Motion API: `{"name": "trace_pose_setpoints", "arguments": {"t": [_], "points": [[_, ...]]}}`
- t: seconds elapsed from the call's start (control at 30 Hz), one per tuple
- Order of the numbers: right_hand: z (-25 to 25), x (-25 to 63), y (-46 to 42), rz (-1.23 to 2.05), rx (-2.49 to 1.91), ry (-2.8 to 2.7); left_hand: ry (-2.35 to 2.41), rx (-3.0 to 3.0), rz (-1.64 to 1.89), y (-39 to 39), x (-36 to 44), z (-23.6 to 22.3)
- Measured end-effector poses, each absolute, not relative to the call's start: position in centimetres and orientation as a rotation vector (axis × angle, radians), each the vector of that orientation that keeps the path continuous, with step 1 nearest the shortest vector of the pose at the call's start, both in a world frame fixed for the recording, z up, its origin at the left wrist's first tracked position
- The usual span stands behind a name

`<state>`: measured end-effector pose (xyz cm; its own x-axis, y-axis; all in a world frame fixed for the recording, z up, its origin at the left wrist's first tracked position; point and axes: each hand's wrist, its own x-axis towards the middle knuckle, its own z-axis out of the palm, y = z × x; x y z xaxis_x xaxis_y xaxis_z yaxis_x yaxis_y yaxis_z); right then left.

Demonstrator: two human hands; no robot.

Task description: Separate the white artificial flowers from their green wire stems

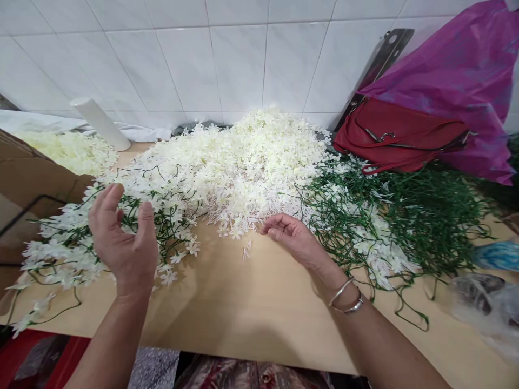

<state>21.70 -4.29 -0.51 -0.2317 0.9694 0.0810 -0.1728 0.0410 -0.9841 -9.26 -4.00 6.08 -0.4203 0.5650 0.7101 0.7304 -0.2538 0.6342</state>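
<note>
Centrally, beyond and between both hands: pile of loose white blossoms (251,167), long axis left to right along the tiled wall (239,59), front edge just beside the right hand (295,241), nearer than the left; right fingers curled, thumb close to forefinger, anything pinched there hard to tell; left hand (126,246) spread, thumb well apart, above flowered green stems (65,243); heap of green stems (430,216) rightward of the right hand

Observed a passable strip of bare tabletop (231,308) between left hand (125,246) and right hand (300,246), blocked ahead by heaped white blossoms (243,156), leftward by stemmed flower sprays (67,251), rightward by tangled green stems (430,216), red bag (401,127) behind.
</note>
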Motion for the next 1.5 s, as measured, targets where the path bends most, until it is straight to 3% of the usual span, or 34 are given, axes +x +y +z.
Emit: {"name": "trace_pose_setpoints", "arguments": {"t": [0.2,0.4,0.57,0.83,1.27,1.5], "points": [[-0.6,21.4,-4.8,1.303,-0.956,-1.451,-1.501,-1.808,-1.514,-6.6,-7.4,4.8],[-0.6,18.9,-6.1,0.657,-0.789,-1.941,-1.476,-2.290,-1.391,-8.7,-3.1,1.8],[-1.0,17.7,-6.8,0.374,-0.781,-2.276,-1.564,-2.584,-0.945,-7.5,-2.4,-1.9],[-2.1,19.0,-5.0,0.167,-1.209,-1.953,-1.565,-2.511,-0.623,-2.6,0.1,-2.5],[-1.0,20.8,-4.2,0.267,-1.247,-1.657,-1.561,-2.556,-0.682,0.3,5.0,-2.2],[1.9,24.0,-1.2,-0.050,-1.592,-1.763,-1.538,-2.733,-1.006,0.7,4.4,-1.8]]}}
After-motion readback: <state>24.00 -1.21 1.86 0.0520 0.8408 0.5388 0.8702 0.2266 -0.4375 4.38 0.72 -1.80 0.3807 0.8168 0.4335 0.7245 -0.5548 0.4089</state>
